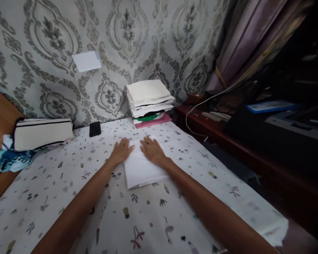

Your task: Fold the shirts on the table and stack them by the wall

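A folded white cloth (141, 171) lies flat on the patterned sheet (103, 211) in front of me. My left hand (121, 151) rests at the cloth's left edge, its fingers stretched forward and the thumb on the fabric. Flat on the upper right part of the cloth lies my right hand (152, 150), fingers outstretched. Neither hand grips anything. Just beyond them stands a stack of folded cloths (149, 93), mostly white, with a green and a pink one near the bottom.
At the left sits another pile of folded cream cloths with black edging (43, 135), beside a crumpled teal cloth (13, 158). A black phone (95, 129) lies near the wall. A white cable (188, 121) hangs over the dark red furniture (243, 155) at right.
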The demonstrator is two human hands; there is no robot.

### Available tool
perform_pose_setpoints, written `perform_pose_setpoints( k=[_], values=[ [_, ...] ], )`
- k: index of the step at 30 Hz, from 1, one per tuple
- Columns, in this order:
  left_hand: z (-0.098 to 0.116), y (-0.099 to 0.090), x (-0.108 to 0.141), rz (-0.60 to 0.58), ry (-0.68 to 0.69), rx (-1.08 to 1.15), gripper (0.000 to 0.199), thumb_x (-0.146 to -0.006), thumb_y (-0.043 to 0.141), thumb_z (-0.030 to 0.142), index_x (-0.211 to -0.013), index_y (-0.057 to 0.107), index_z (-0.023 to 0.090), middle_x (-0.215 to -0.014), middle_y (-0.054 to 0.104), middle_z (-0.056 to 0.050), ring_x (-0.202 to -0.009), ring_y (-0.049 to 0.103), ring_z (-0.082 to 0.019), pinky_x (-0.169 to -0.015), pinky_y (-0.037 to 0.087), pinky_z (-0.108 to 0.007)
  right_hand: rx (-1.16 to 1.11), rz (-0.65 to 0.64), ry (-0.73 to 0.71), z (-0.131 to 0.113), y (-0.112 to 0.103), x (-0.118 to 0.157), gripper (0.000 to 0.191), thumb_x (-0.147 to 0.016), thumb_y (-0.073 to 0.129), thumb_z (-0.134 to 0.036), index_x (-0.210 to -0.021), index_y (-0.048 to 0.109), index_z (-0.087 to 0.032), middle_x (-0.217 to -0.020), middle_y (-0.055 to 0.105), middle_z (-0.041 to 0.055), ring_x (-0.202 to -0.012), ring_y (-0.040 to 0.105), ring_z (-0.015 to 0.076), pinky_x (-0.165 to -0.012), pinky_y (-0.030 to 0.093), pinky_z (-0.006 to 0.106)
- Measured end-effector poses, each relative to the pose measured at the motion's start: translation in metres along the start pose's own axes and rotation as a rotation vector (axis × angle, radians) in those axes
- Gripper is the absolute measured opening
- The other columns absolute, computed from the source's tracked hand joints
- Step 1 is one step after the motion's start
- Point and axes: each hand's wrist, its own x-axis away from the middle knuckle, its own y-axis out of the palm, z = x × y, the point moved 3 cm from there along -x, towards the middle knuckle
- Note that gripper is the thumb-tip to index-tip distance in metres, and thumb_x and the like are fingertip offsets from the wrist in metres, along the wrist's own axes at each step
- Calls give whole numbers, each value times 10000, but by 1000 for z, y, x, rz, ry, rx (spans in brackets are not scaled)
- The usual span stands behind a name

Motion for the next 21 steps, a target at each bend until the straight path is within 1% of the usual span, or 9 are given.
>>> perform_pose_setpoints(
  k=[3,6,8,11,13,15,18,19,21],
  values=[
    [-7,-4,-10,69,-48,35,628,-965,354,489,-1485,329,138,-1614,224,-190,-1517,135,-296,-1201,63,-555,9,-8,2,-2,-1,1,516,-1035,264,-356,-1486,403,-147,-1604,295,127,-1500,192,236,-1200,137,466],
    [-5,-1,9,179,-71,113,655,-953,408,461,-1484,299,95,-1620,186,-228,-1522,98,-301,-1216,95,-504,9,-12,7,-3,-3,3,503,-1034,269,-346,-1474,415,-150,-1603,296,128,-1500,192,233,-1201,130,458],
    [-3,1,35,282,-96,355,694,-904,533,424,-1473,307,98,-1616,201,-229,-1516,138,-300,-1218,164,-453,1,-12,-1,-2,-5,3,490,-1028,283,-327,-1458,430,-145,-1593,313,143,-1490,217,242,-1194,136,473],
    [0,5,77,365,-270,946,671,-836,663,293,-1425,366,166,-1543,365,-199,-1437,357,-280,-1156,338,-397,-8,-22,-46,-4,-11,-6,461,-1009,339,-318,-1415,477,-148,-1540,397,166,-1458,283,274,-1171,163,524],
    [5,5,98,346,-430,1238,560,-834,670,223,-1343,440,185,-1440,495,-187,-1317,512,-259,-1060,452,-361,-16,-43,-100,-8,-15,-18,448,-988,404,-343,-1391,505,-175,-1479,477,158,-1409,358,286,-1149,210,526],
    [15,2,108,257,-511,1407,387,-836,667,184,-1198,537,150,-1288,611,-190,-1155,627,-249,-945,529,-343,-30,-67,-157,-18,-17,-34,459,-960,467,-375,-1379,522,-193,-1423,531,146,-1353,422,286,-1113,287,482],
    [31,-4,107,55,-528,1477,187,-824,681,191,-974,615,101,-1012,709,-173,-872,696,-226,-747,578,-327,-60,-103,-215,-40,-15,-60,450,-942,498,-406,-1333,568,-194,-1331,595,133,-1261,503,272,-1022,384,388],
    [34,-5,106,9,-532,1470,181,-809,699,204,-935,625,97,-936,717,-155,-795,691,-215,-692,574,-320,-71,-120,-229,-48,-13,-68,427,-935,511,-418,-1291,598,-199,-1288,623,121,-1212,539,263,-983,407,361],
    [37,-4,102,-26,-545,1423,213,-759,741,209,-909,634,102,-826,713,-109,-682,659,-188,-604,542,-293,-91,-161,-258,-64,-8,-82,350,-897,572,-421,-1165,662,-214,-1188,675,85,-1088,604,238,-894,435,317]
  ],
)
